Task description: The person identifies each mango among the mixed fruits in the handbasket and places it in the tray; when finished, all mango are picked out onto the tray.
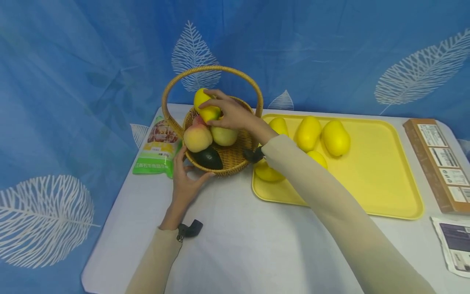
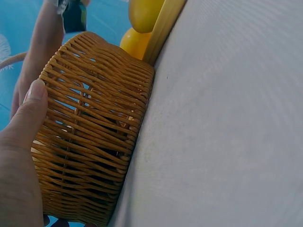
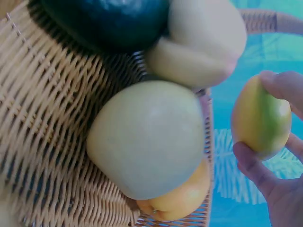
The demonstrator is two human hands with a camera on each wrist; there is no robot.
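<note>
A wicker basket (image 1: 235, 161) with a tall hoop handle stands at the table's back left. My left hand (image 1: 185, 181) grips its near left side, the thumb (image 2: 29, 109) lying against the woven wall up to the rim. Over the far part of the basket, my right hand (image 1: 233, 114) pinches a yellow mango (image 1: 202, 100) with a green patch, between thumb and fingers. Below it in the basket lie a peach (image 1: 198, 139), a pale green fruit (image 1: 225, 136) and a dark green fruit (image 1: 208, 158). An orange-yellow fruit (image 3: 182, 196) shows behind the pale one in the right wrist view.
A yellow tray (image 1: 382, 171) with several yellow mangoes (image 1: 308, 132) lies right of the basket, partly behind my right sleeve. A green food bag (image 1: 156, 151) is left of the basket. A brown box (image 1: 438, 163) and a white-purple packet (image 1: 455, 245) lie far right.
</note>
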